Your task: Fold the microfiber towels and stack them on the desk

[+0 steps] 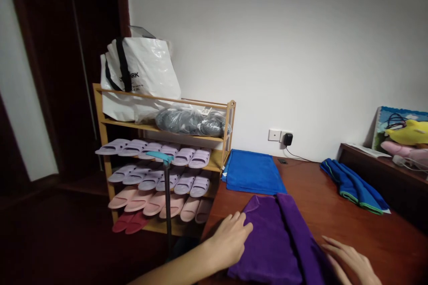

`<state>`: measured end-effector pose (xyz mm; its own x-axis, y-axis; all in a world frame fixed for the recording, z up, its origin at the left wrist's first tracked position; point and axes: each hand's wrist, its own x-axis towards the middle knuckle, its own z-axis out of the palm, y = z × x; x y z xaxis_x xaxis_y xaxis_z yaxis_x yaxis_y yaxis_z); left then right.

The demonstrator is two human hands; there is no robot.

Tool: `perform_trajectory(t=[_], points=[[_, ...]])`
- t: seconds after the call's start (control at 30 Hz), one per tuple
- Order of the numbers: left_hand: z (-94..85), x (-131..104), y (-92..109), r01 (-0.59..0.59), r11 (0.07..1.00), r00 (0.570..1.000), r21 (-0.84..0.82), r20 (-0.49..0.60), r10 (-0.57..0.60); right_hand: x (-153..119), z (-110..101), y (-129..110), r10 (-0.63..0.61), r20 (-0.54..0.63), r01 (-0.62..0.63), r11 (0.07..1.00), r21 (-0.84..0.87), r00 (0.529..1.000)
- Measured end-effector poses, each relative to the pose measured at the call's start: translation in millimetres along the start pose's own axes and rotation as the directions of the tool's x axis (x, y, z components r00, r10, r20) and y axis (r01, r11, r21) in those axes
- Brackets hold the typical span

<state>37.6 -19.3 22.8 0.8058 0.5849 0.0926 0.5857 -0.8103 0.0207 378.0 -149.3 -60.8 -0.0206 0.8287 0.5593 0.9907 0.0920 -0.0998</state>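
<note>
A purple cloth (pixel 267 240) lies on the wooden table in front of me, with a folded strip along its right side. My left hand (pixel 232 237) is at its left edge, fingers bent and closed on the fabric. Beside the right edge of the same cloth is my right hand (pixel 352 262), its fingers stretched out and apart, holding nothing. Part of that hand is cut off by the bottom of the picture. Just behind the purple cloth, a blue cloth (pixel 254 171) is spread flat in a folded rectangle.
At the right rear of the brown table (pixel 310 187) lie folded blue cloths (pixel 356 187) with green edging. A raised shelf (pixel 364 160) holds a yellow plush toy (pixel 409 132). Left stands a rack (pixel 230 124) of slippers with a white bag (pixel 147 67), behind a pole (pixel 168 205).
</note>
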Motion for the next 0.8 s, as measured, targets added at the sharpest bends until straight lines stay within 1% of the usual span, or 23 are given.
perform_trajectory(t=[0.07, 0.13, 0.17, 0.23, 0.27, 0.33, 0.4, 0.47, 0.5, 0.57, 0.6, 0.63, 0.67, 0.7, 0.73, 0.77, 0.8], points=[[6.0, 7, 14, 0.002, 0.999, 0.999, 0.038, -0.051, 0.000, 12, 8, -37, -0.041, -0.017, 0.040, 0.999, -0.026, 0.999], [15.5, 13, 24, -0.050, 0.999, 0.995, -0.021, -0.090, 0.048, 22, 23, -66, -0.011, -0.026, 0.008, 0.996, -0.084, 1.000], [21.0, 14, 27, -0.098, 0.992, 0.991, -0.081, -0.104, 0.090, 25, 30, -76, 0.016, -0.019, -0.018, 0.994, -0.112, 1.000], [31.4, 14, 30, -0.183, 0.961, 0.980, -0.207, -0.112, 0.162, 28, 43, -85, 0.065, 0.021, -0.062, 0.988, -0.140, 0.998], [35.7, 13, 29, -0.203, 0.945, 0.978, -0.256, -0.104, 0.182, 27, 46, -84, 0.081, 0.049, -0.074, 0.988, -0.136, 0.995], [41.0, 10, 27, -0.204, 0.927, 0.979, -0.315, -0.078, 0.189, 24, 44, -74, 0.099, 0.114, -0.090, 0.992, -0.083, 0.988], [42.4, 9, 25, -0.182, 0.923, 0.983, -0.339, -0.073, 0.167, 20, 34, -51, 0.156, 0.183, -0.156, 0.988, -0.012, 0.971], [41.4, 9, 24, -0.175, 0.919, 0.985, -0.353, -0.071, 0.160, 16, 21, -17, 0.271, 0.260, -0.287, 0.958, 0.027, 0.927], [40.7, 9, 24, -0.173, 0.918, 0.985, -0.357, -0.071, 0.158, 15, 14, 4, 0.339, 0.295, -0.364, 0.931, 0.032, 0.893], [39.7, 10, 24, -0.171, 0.918, 0.985, -0.358, -0.070, 0.156, 12, 0, 46, 0.411, 0.347, -0.458, 0.887, 0.065, 0.843], [39.7, 10, 24, -0.169, 0.918, 0.986, -0.358, -0.070, 0.154, 11, -6, 62, 0.441, 0.346, -0.489, 0.870, 0.059, 0.828], [39.9, 10, 24, -0.167, 0.919, 0.986, -0.358, -0.071, 0.152, 10, -12, 73, 0.469, 0.298, -0.500, 0.865, 0.032, 0.831], [40.3, 10, 25, -0.168, 0.918, 0.986, -0.359, -0.072, 0.152, 10, -18, 77, 0.485, 0.211, -0.494, 0.869, -0.007, 0.849], [41.0, 10, 25, -0.169, 0.917, 0.985, -0.361, -0.075, 0.153, 11, -23, 73, 0.468, 0.100, -0.466, 0.884, -0.045, 0.878], [41.6, 10, 25, -0.172, 0.915, 0.985, -0.364, -0.078, 0.155, 12, -26, 60, 0.408, -0.007, -0.408, 0.910, -0.068, 0.913], [42.3, 10, 25, -0.174, 0.914, 0.985, -0.366, -0.082, 0.155, 14, -27, 41, 0.320, -0.094, -0.327, 0.942, -0.077, 0.943], [42.8, 10, 25, -0.175, 0.913, 0.984, -0.369, -0.086, 0.155, 17, -26, 17, 0.205, -0.116, -0.211, 0.976, -0.047, 0.972]])
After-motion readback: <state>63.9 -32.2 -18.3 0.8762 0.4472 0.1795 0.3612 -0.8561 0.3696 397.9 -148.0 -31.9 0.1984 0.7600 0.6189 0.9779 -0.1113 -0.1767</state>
